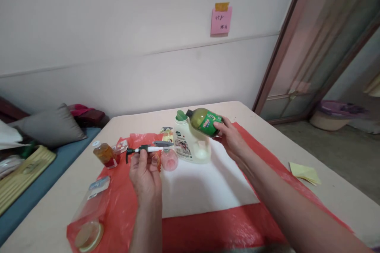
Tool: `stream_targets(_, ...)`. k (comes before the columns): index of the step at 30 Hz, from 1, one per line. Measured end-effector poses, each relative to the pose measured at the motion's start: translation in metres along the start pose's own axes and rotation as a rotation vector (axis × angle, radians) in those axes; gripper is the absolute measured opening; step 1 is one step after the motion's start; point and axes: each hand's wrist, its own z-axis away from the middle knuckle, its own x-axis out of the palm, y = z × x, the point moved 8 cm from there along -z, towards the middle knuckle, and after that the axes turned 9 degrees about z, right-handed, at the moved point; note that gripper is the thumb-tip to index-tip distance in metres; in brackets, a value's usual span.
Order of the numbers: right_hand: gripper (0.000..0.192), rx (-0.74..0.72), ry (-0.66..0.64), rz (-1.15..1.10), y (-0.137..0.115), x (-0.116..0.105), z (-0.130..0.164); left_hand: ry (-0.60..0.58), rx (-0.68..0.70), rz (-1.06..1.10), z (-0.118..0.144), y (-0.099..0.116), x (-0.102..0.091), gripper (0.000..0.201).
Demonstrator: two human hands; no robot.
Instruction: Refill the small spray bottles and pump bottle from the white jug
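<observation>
My right hand [230, 136] holds a green-labelled bottle [204, 120] of yellow-green liquid tipped on its side, its black neck pointing at the green funnel [180, 115] in the mouth of a white jug [190, 144]. My left hand [144, 174] holds a pump dispenser head [142, 150] with a black nozzle and a white tube, lying level above the table. A small pink round bottle [169, 160] stands just right of my left hand.
A small amber bottle [104, 154] stands on the red plastic sheet [208, 229], with a white sheet [204, 185] in the middle. A clear empty bottle [89, 221] lies at the near left. Yellow sticky notes [305, 173] lie at the right. Cushions [50, 128] sit on a bench to the left.
</observation>
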Motion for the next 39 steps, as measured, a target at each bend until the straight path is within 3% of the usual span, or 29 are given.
stream_targets(6,0.054,-0.053,-0.042,0.335,-0.038,0.005,-0.036,0.012,-0.025,0.018,-0.004,-0.001,-0.005,0.024)
stream_targets(16,0.068,-0.243,-0.031,0.786,-0.095,0.026,-0.045,-0.016,-0.049,0.022,-0.005,-0.003,-0.006,0.024)
stream_targets(22,0.072,-0.382,-0.163,1.0,-0.124,0.055,-0.051,-0.028,-0.047,0.01,-0.006,-0.004,-0.006,0.024)
stream_targets(28,0.081,-0.293,-0.172,1.112,-0.14,0.077,-0.068,-0.023,-0.056,0.019,-0.007,-0.002,-0.005,0.024)
stream_targets(34,0.057,-0.29,-0.205,1.227,-0.156,0.102,-0.075,-0.001,-0.068,0.05,-0.007,0.0,-0.006,0.027)
stream_targets(39,0.053,-0.311,-0.204,1.314,-0.164,0.117,-0.073,-0.001,-0.078,0.053,-0.006,0.001,-0.005,0.027)
